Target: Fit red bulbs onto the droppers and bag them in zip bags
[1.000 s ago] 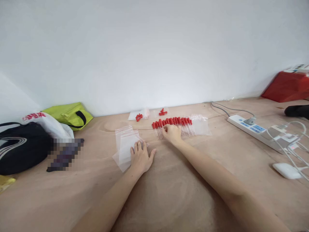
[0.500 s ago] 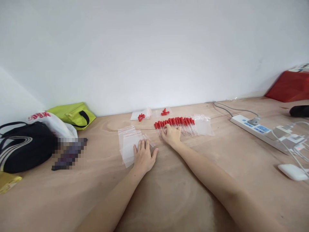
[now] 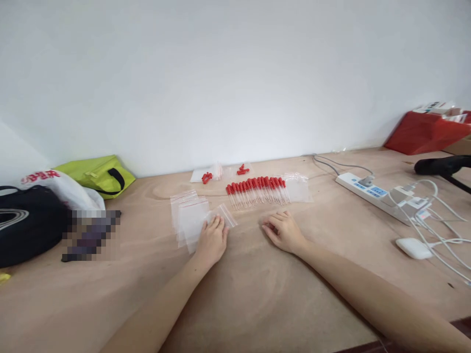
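Red-topped droppers (image 3: pixel 255 191) lie in a row toward the table's (image 3: pixel 253 299) back edge. The right hand (image 3: pixel 285 232), loosely curled, has drawn back from them toward the front edge; the left hand (image 3: pixel 212 239) stays flat on clear bags (image 3: pixel 192 220), apart from it.

**Surface features of the two upper limbs, head view**

The left hand (image 3: pixel 212 240) is bare, with slender, tapering fingers (image 3: pixel 212 225) and a narrow wrist (image 3: pixel 200 262). A single small, rounded spot (image 3: pixel 195 269) marks the skin just behind it, where the left forearm (image 3: pixel 169 300) begins. The right hand (image 3: pixel 286 233), likewise bare, joins a smooth, bare right forearm (image 3: pixel 364 287) that thickens gradually away from the wrist. Nail detail is too small to be made out.
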Tool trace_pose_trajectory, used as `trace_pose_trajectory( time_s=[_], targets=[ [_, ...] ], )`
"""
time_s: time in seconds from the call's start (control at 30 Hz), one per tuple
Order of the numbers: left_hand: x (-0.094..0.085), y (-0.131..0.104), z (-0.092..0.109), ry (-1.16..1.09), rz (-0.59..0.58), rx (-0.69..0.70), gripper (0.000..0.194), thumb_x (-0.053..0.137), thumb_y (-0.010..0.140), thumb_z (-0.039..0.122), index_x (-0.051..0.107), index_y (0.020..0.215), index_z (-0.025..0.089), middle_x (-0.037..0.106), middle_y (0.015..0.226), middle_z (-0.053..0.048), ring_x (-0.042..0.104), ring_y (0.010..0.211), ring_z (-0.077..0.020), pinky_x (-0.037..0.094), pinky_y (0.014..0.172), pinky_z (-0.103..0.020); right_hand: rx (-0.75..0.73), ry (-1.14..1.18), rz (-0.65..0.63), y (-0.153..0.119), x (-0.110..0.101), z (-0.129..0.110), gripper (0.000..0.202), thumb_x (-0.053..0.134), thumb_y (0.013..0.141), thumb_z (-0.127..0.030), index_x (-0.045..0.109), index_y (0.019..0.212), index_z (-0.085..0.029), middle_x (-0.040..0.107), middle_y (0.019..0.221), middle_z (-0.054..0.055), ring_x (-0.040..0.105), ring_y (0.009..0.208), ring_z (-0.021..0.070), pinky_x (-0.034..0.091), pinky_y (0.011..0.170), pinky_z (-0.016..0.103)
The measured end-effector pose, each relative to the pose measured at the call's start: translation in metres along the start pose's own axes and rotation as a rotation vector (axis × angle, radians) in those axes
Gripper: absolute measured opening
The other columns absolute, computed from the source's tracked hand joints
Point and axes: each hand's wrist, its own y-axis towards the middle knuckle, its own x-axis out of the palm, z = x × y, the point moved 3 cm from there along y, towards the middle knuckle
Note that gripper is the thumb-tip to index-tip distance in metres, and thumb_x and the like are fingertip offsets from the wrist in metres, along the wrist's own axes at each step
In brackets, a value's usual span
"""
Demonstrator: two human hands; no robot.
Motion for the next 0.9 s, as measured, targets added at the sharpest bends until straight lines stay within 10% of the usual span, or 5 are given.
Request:
trace_pose_trajectory(
  time_s=[0.27, 0.9],
  targets=[
    [0.004, -0.03, 0.052, -0.216, -0.114, 0.235, 0.062, 0.027, 0.089, 0.045, 0.031, 0.131, 0.0, 0.023, 0.14, -0.02, 0.016, 0.131, -0.0276, 0.023, 0.106, -0.044, -0.09, 0.047, -0.146, 0.006, 0.007, -0.005, 0.024, 0.053, 0.08, -0.034, 0.061, 0.097, -0.02, 0.06, 0.088, 0.007, 0.05, 0.082, 0.0179, 0.035, 0.073, 0.033],
    [0.005, -0.03, 0.05, -0.274, -0.092, 0.248, 0.061, 0.028, 0.087, 0.046, 0.032, 0.13, 0.003, 0.026, 0.139, -0.02, 0.017, 0.131, -0.0275, 0.024, 0.105, -0.046, -0.248, 0.124, -0.229, 0.008, -0.002, -0.005, 0.041, 0.057, 0.073, -0.05, 0.062, 0.102, -0.021, 0.06, 0.099, 0.007, 0.051, 0.091, 0.0184, 0.036, 0.08, 0.034]
  ],
)
